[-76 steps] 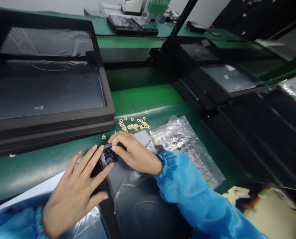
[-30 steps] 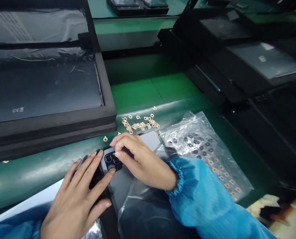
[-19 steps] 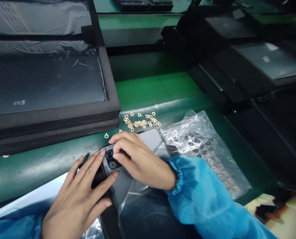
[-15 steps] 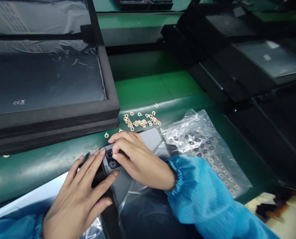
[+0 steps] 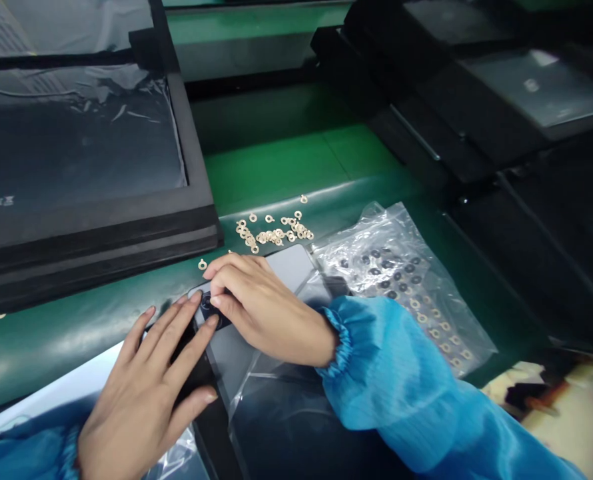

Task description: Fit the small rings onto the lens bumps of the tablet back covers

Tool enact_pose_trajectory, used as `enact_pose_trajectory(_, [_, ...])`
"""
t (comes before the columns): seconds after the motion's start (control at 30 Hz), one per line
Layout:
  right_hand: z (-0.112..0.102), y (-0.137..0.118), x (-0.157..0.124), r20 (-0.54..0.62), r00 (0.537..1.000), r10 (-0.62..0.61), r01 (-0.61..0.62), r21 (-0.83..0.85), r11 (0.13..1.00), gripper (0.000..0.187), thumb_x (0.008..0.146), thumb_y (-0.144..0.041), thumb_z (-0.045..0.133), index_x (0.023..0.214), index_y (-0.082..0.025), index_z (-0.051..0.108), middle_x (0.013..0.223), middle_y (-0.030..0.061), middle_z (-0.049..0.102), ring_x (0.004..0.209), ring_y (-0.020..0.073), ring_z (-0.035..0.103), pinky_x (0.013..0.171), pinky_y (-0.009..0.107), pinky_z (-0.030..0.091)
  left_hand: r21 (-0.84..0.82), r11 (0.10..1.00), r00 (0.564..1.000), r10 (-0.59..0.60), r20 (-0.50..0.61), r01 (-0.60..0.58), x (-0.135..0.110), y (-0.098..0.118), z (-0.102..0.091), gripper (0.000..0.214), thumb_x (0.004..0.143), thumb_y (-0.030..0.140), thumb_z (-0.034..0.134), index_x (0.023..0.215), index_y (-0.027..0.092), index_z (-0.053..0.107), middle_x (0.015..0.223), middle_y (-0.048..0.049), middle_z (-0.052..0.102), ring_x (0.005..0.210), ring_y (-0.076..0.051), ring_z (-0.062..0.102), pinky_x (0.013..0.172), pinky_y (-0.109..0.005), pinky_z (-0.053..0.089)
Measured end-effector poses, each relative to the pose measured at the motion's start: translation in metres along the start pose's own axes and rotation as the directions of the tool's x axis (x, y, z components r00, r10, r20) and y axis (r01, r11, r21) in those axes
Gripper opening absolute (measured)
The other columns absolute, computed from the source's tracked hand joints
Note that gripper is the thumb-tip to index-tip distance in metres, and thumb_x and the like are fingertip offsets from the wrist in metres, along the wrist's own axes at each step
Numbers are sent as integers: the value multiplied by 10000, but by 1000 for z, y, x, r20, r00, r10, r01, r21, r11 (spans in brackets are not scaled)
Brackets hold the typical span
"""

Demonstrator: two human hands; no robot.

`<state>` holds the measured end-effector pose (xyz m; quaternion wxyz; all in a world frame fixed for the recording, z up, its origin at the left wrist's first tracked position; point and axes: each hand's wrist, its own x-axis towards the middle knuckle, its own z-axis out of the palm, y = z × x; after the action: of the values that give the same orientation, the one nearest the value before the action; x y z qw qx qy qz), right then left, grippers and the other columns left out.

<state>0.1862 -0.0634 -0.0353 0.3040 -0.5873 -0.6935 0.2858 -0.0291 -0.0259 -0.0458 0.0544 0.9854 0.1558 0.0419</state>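
A grey tablet-like device [image 5: 289, 263] lies on the bench, partly inside a clear plastic sleeve [image 5: 256, 393]. Its dark camera block [image 5: 223, 323] shows between my hands. My right hand [image 5: 266, 310] has thumb and index finger pinched together over the upper lens; whatever they hold is hidden. My left hand [image 5: 146, 393] is spread, with its fingertips on the corner of the device and the index fingertip at the lower lens. Just beyond, several small pale ring-shaped tabs [image 5: 276, 237] lie scattered on the green surface.
To the right lies a clear plastic bag [image 5: 401, 280] with several black rings and pale rings. Stacked black foam trays [image 5: 196, 193] holding film-wrapped dark devices stand at left. More black trays [image 5: 426, 140] stand at right. A white sheet-like surface [image 5: 56, 390] lies under my left arm.
The view has shifted, so the bench things appear further left and higher. My left index fingertip has moved in to the lower lens. My right hand keeps its pinch at the upper lens.
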Motion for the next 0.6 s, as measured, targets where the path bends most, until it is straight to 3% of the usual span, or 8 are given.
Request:
enact_pose_trajectory(0.2, [-1,1,0,20,1000,4,-4,-19,1000,136,963,-161,432,860,-175,519,1103,65,582,1045,190,518,960,370,359,-28,999,999,18,28,-18,-2,-1,1,546,918,450,455,1432,286,371,1578,-149,169,1383,-351,325,1140,-502,154])
enact_pose_trajectory(0.6, [2,-3,-5,114,988,-105,130,-241,962,203,953,-141,394,905,-139,591,1220,124,553,1079,253,478,1002,450,333,-48,998,999,41,20,-40,-1,-2,0,520,914,425,491,1400,249,429,1578,-172,151,1402,-345,292,1155,-488,116])
